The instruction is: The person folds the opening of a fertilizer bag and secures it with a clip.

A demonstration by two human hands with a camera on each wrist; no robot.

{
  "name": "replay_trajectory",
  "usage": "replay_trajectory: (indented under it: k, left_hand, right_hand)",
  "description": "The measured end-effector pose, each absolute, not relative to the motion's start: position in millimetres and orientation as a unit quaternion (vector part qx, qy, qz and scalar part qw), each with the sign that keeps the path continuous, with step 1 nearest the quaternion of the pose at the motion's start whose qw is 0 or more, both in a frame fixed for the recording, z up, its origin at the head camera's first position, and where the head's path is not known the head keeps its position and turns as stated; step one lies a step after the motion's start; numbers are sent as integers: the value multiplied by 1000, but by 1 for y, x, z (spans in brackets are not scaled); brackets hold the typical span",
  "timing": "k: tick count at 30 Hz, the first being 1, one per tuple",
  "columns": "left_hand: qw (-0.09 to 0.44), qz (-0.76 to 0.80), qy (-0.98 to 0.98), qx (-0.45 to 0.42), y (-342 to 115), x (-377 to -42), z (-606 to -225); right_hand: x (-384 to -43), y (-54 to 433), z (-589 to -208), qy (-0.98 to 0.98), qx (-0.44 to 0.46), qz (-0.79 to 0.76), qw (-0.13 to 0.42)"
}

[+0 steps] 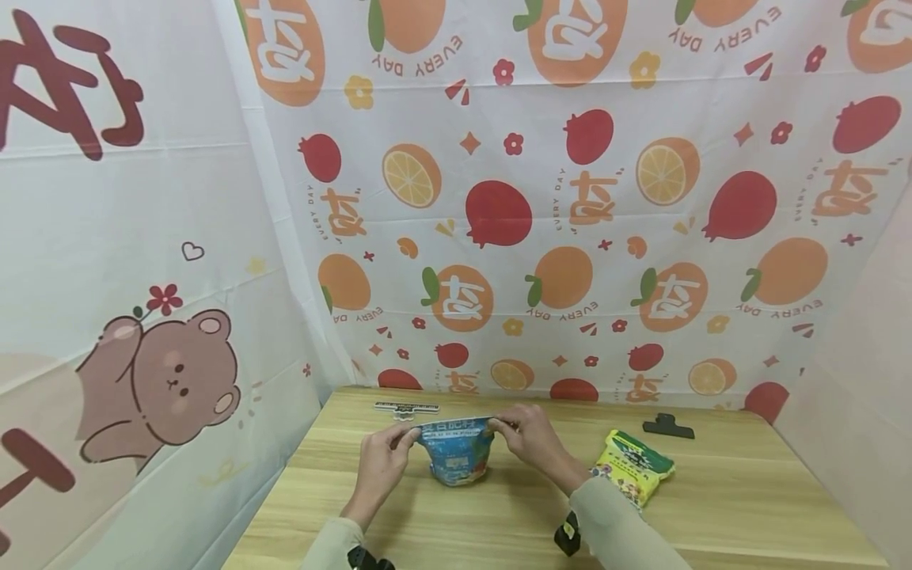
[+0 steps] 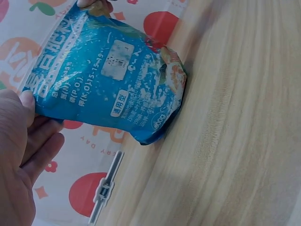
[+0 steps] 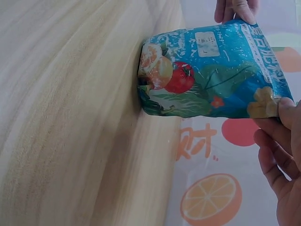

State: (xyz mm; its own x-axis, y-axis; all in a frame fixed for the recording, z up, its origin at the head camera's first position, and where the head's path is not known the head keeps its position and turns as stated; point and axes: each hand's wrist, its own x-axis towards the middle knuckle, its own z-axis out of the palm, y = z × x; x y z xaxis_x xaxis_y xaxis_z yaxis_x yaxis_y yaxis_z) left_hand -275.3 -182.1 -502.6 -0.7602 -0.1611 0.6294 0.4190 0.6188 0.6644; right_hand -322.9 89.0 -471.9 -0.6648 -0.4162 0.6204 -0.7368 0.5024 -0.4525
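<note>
A blue fertilizer bag (image 1: 458,457) stands upright on the wooden table, its top edge stretched between both hands. My left hand (image 1: 383,463) pinches the left top corner between thumb and fingers. At the opposite corner, my right hand (image 1: 533,437) pinches the bag the same way. The left wrist view shows the bag's printed face (image 2: 113,70) with a white label; vegetables and fruit are printed on the part (image 3: 188,80) seen in the right wrist view. Whether the bag's top is sealed cannot be told.
A clear-and-dark long clip (image 1: 406,409) lies at the table's back left. To the right are a yellow-green packet (image 1: 634,467), close to the right forearm, and a black clip (image 1: 668,426). A fruit-patterned cloth (image 1: 563,206) hangs behind the wooden table (image 1: 755,499).
</note>
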Motion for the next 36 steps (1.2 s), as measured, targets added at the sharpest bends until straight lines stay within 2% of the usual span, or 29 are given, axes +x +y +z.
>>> replay_trajectory:
  k: [6,12,15,26,30,36]
  left_hand:
    - [333,-427,-838,-65,-180,-276,-505]
    - [305,-440,-843,-40,-179,-279,-506]
    - [283,-463,-840,-29,-179,-279,-506]
    - [164,-589,-791,6,-172,-276,-504]
    - [136,-595,-792,11,-170,-277,-503]
    - [110,-608,-786,23,-167,-279,-503]
  right_hand:
    - [-323,89,-474,-841,327,368,225]
    - [-324,89,-475,-849,317,370,204]
    - [-325,89,-475,-854,313,375,180]
    - [-329,85,-480,-841,273,466,26]
    - [-330,86,-482,-829,266,491,-4]
    - [-331,89,-480,-825,276,493,-14]
